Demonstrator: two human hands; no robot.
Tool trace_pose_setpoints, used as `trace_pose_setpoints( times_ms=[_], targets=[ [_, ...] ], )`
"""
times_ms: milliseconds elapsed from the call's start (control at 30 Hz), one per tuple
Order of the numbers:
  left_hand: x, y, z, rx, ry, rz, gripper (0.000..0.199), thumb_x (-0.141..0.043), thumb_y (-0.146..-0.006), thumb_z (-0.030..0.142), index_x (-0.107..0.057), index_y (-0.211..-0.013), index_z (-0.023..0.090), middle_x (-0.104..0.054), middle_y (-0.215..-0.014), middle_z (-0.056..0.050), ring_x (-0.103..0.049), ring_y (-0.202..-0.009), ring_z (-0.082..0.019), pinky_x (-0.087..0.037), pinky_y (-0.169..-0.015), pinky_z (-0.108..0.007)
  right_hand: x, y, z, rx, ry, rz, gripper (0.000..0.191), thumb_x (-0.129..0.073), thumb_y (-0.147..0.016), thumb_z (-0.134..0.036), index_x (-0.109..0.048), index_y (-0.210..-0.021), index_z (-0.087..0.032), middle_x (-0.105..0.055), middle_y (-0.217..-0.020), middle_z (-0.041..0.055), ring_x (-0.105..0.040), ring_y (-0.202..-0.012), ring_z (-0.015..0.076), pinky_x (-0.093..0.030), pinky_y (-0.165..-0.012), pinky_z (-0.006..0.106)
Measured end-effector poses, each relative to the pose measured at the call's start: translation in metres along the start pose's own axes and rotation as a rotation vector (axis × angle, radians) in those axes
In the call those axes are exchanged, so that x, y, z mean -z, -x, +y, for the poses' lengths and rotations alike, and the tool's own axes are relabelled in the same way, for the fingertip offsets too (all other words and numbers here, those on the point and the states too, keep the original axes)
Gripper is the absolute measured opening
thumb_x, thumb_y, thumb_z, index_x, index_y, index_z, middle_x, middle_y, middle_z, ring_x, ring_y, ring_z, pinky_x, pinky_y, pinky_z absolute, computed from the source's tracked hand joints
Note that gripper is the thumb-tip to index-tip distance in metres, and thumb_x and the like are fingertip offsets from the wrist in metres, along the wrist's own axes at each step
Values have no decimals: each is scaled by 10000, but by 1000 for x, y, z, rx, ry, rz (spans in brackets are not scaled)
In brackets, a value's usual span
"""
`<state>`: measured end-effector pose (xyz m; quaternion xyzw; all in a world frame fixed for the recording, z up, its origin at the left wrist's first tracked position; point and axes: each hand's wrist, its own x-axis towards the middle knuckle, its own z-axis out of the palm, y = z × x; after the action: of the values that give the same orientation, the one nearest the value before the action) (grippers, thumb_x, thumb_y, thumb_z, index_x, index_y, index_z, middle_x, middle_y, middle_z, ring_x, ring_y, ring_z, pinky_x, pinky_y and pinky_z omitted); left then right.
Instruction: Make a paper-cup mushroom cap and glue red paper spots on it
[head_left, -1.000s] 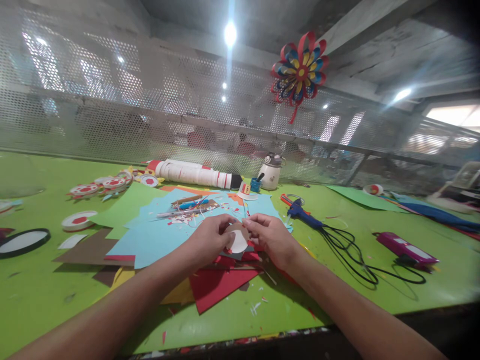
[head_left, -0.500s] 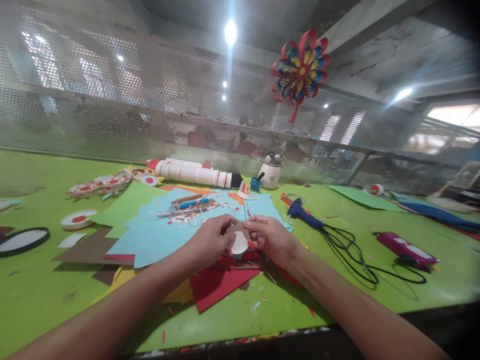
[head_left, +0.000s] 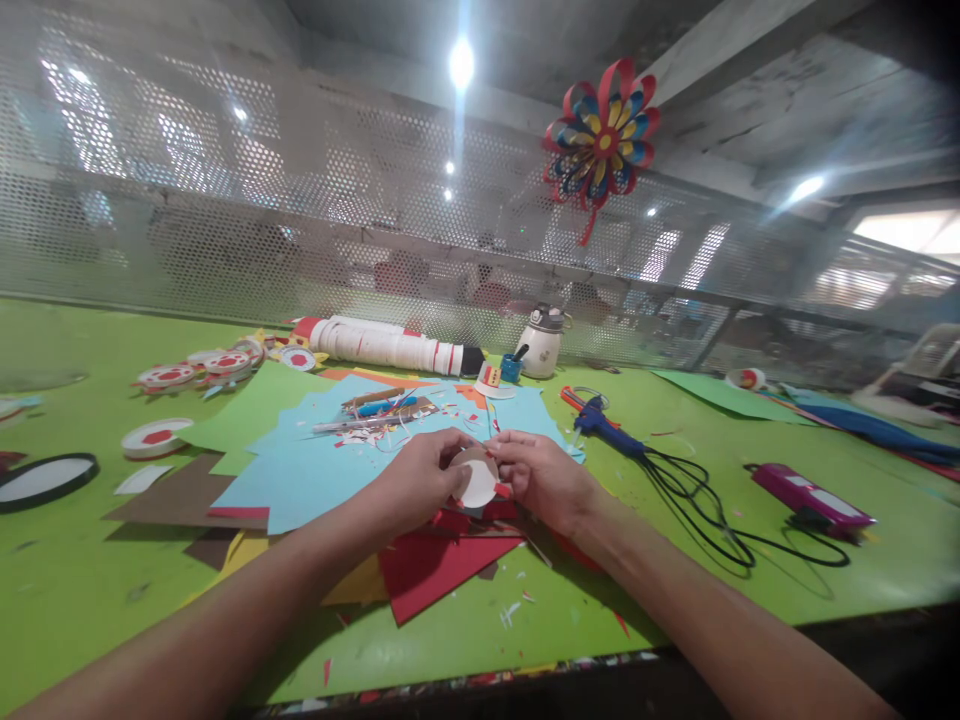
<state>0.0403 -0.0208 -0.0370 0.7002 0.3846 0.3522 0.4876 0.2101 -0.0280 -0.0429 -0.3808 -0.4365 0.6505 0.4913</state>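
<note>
Between my hands is a round white disc (head_left: pixel 477 484) with a brown upper part and small red pieces at its edge. My left hand (head_left: pixel 425 478) grips the disc from its left side, fingers bent over the top. My right hand (head_left: pixel 541 478) is closed at the disc's upper right edge, thumb and finger pinched together; what lies between these fingertips is too small to make out. Beneath and behind are light blue sheets (head_left: pixel 300 480) with pens (head_left: pixel 386 405) and paper scraps. A red sheet (head_left: pixel 439 575) lies below the disc.
A blue glue gun (head_left: pixel 611 430) with a black cable and a magenta device (head_left: pixel 814 497) are at the right. Behind stand a small paper hat (head_left: pixel 493 382), a blue pot (head_left: pixel 511 369) and a white jug (head_left: pixel 541 345). Decorated discs (head_left: pixel 169 377) and a black ring (head_left: pixel 46 482) lie left.
</note>
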Motion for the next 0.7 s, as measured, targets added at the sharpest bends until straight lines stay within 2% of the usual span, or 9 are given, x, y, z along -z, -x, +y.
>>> trace_pose_setpoints(
  times_ms=[233, 400, 700],
  targets=[
    [2, 1, 6, 61, 115, -1, 272, -524, -593, 154, -598, -854, 137, -598, -693, 4, -526, -592, -136, -422, -504, -243, -6, 3, -7, -41, 20, 46, 215, -648, -756, -332, -619, -726, -121, -571, -570, -1, -503, -468, 80, -409, -455, 196],
    [3, 2, 10, 76, 171, 0, 349, -533, -589, 123, -537, -937, 145, -561, -606, 42, -509, -524, -115, -430, -484, -238, -8, 7, -5, 26, 44, 34, 248, -736, -691, -329, -603, -790, -145, -597, -596, -17, -515, -490, 85, -441, -514, 218],
    [3, 4, 11, 74, 205, -20, 256, -587, -618, 142, -529, -867, 157, -582, -628, 34, -518, -539, -107, -407, -495, -226, -4, 3, -3, 32, 14, -2, 353, -806, -608, -242, -605, -880, -141, -636, -679, 6, -562, -556, 106, -445, -557, 242]
  ],
)
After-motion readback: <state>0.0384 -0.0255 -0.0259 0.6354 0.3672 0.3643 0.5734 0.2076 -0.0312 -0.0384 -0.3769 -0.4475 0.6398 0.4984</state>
